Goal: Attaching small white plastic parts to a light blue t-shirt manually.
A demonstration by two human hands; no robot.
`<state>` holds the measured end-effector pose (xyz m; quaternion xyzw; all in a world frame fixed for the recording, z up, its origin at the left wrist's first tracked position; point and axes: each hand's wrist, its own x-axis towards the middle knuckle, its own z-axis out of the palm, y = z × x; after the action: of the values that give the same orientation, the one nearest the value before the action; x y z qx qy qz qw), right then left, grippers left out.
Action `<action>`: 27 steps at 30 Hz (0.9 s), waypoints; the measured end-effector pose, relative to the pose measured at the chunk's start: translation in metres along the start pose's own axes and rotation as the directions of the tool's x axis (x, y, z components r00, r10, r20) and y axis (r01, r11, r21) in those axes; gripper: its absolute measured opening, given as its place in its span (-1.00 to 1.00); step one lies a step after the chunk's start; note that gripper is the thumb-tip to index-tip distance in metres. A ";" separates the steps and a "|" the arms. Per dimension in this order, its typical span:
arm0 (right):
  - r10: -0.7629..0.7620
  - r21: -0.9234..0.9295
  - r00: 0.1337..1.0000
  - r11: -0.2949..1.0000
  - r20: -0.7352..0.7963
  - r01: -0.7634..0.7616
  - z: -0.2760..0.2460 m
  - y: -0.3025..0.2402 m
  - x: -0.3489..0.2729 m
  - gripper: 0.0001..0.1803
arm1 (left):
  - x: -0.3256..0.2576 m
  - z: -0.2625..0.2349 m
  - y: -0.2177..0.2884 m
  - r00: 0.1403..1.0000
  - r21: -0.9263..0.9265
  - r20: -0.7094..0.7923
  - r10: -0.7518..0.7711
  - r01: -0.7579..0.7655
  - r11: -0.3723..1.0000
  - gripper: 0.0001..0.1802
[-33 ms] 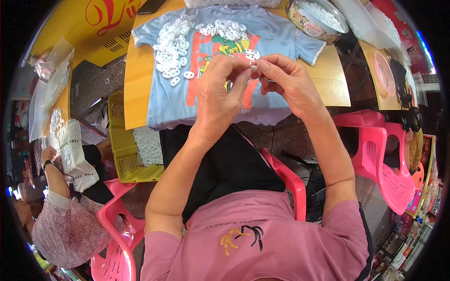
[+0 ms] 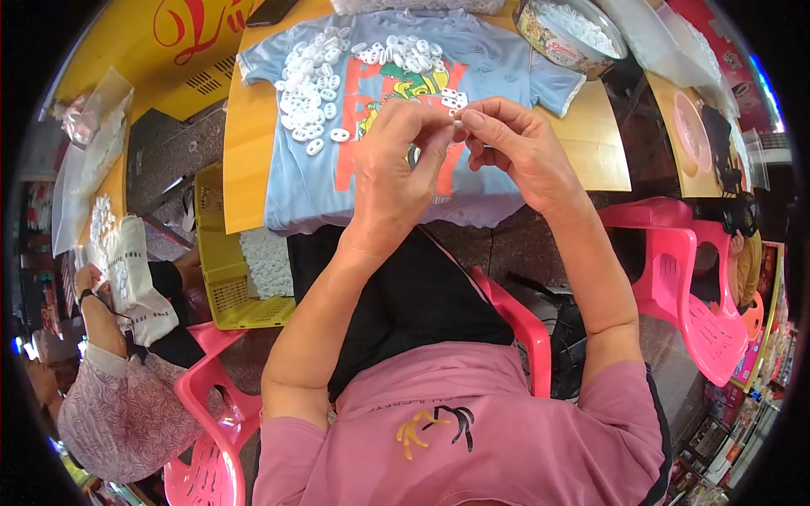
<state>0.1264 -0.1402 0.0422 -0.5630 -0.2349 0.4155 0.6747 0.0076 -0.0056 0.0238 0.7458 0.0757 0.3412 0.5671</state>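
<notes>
Small white plastic piece (image 2: 458, 123) (smooth, rounded) pinched between hands.

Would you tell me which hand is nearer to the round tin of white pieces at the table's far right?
Right. The right hand sits below-left of the round tin; the left hand lies farther left, over the blue shirt.
</notes>
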 end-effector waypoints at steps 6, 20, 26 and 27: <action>-0.026 0.107 0.999 0.994 0.023 0.023 0.006 -0.001 -0.006 -0.79 | -0.007 0.007 -0.006 0.996 -0.045 -0.045 0.079 -0.081 0.996 -0.84; -0.161 0.129 0.984 0.977 -0.070 0.169 0.022 0.014 -0.013 -0.77 | -0.020 0.010 0.003 0.990 -0.316 -0.034 -0.137 0.120 0.941 -0.86; -0.172 0.110 0.982 0.978 -0.073 0.180 0.018 0.012 -0.017 -0.79 | -0.018 0.008 0.007 0.967 -0.375 -0.002 -0.253 0.234 0.897 -0.82; -0.176 0.073 0.981 0.980 -0.085 0.183 0.018 0.011 -0.017 -0.79 | -0.017 0.008 0.007 0.960 -0.386 0.002 -0.281 0.260 0.885 -0.81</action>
<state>0.0994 -0.1443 0.0384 -0.5277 -0.2412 0.3396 0.7403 -0.0023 -0.0228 0.0218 0.5932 0.1264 0.2871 0.7414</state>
